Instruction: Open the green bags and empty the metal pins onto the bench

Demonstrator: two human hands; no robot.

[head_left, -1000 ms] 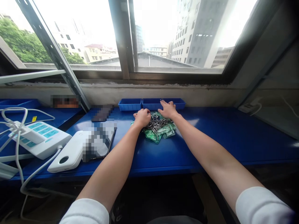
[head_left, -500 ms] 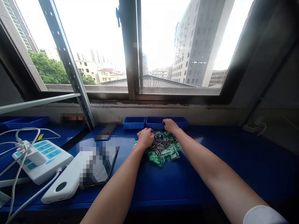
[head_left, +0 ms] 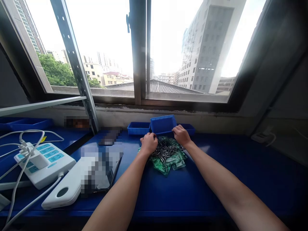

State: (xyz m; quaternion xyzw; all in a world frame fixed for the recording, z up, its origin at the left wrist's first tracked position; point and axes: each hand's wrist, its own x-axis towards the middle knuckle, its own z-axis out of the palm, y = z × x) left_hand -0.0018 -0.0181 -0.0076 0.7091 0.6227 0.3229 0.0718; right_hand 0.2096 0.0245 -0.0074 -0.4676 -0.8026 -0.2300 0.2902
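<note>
A blue plastic bin (head_left: 163, 124) is tipped up at the back of the blue table. My right hand (head_left: 182, 136) pinches its lower right corner. In front of the bin, a heap of small metal pins or screws (head_left: 165, 152) lies on crumpled green plastic bags (head_left: 161, 166). Curled fingers of my left hand (head_left: 149, 143) rest at the heap's left edge, close to the bin's lower left corner. Whatever those fingers grip is hidden.
Two other blue bins stand by the wall, one at the left (head_left: 139, 128) and one at the right (head_left: 189, 129). Left of my arm lie a phone (head_left: 115, 171), a white power bank (head_left: 63, 192) and a power strip (head_left: 54, 162) with cables. A metal shelf post (head_left: 80, 77) rises behind.
My right hand has gone from above the heap to the bin and tilted it up. The left hand keeps its place by the heap. My view has shifted upward.
</note>
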